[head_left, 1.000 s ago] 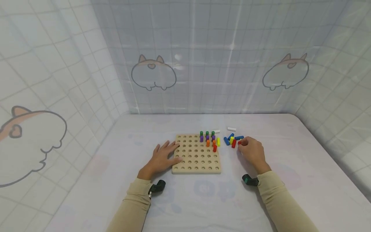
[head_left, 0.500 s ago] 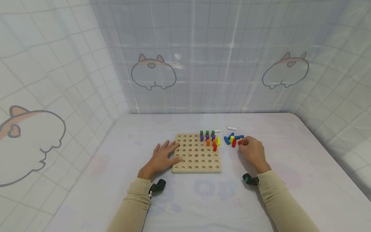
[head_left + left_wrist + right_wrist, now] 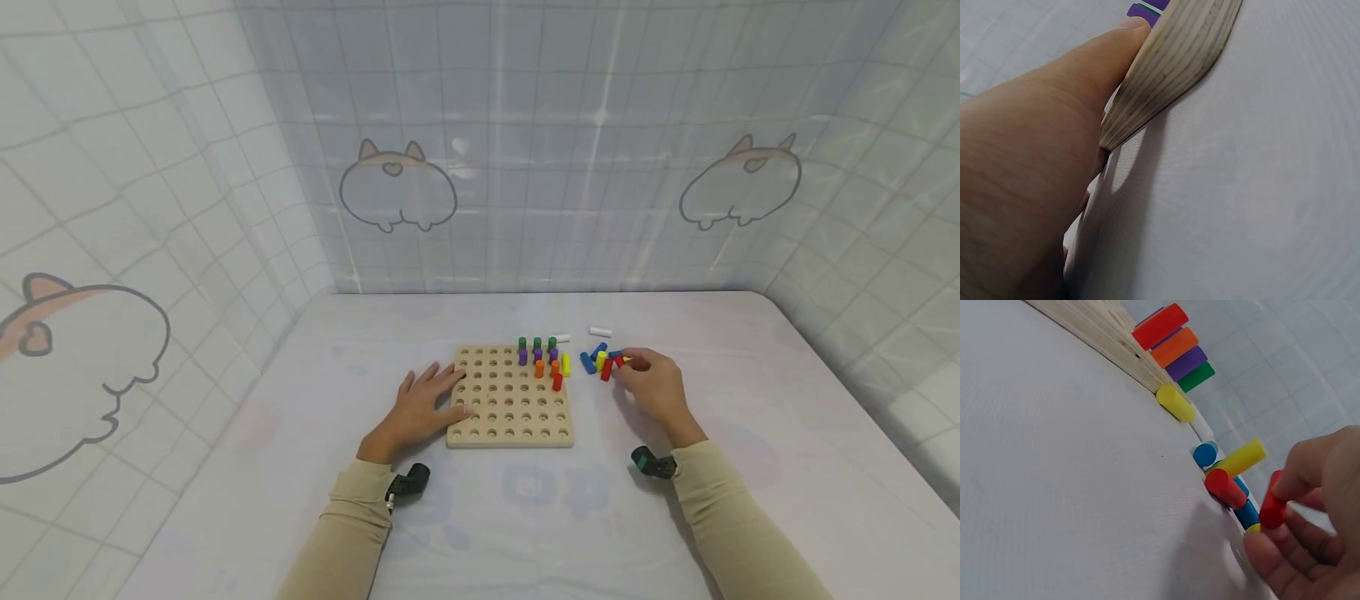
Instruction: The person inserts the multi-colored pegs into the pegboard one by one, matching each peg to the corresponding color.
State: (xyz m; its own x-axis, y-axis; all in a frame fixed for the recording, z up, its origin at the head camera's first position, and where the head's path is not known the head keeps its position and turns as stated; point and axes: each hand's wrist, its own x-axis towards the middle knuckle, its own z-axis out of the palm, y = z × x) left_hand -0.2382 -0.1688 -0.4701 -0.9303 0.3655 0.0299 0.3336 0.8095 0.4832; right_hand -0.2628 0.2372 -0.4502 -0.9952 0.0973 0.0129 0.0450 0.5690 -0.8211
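My left hand (image 3: 416, 412) lies with spread fingers at the left edge of a wooden pegboard (image 3: 510, 445), its thumb resting on the board's top. At the board's far right stand green, purple and orange pegs and one red peg (image 3: 557, 382). To the right of the board, my right hand (image 3: 658, 388) pinches another red peg (image 3: 1273, 511) between thumb and fingers. Beside it lie a loose red peg (image 3: 1225, 488), a tilted yellow peg (image 3: 1244, 457) and several blue pegs (image 3: 588, 362). The left wrist view shows the board's side (image 3: 1172, 69) against the left hand.
A yellow peg (image 3: 566, 364) lies close to the board's right edge. Behind the loose pegs are two white pegs, one (image 3: 600, 332) farther right. A white patterned cloth (image 3: 517, 525) covers the table, with tiled-pattern curtains (image 3: 525, 167) around it.
My right hand has shifted very slightly, and the red peg in its fingers now shows more plainly and tilted. The left hand and the board stay in place.
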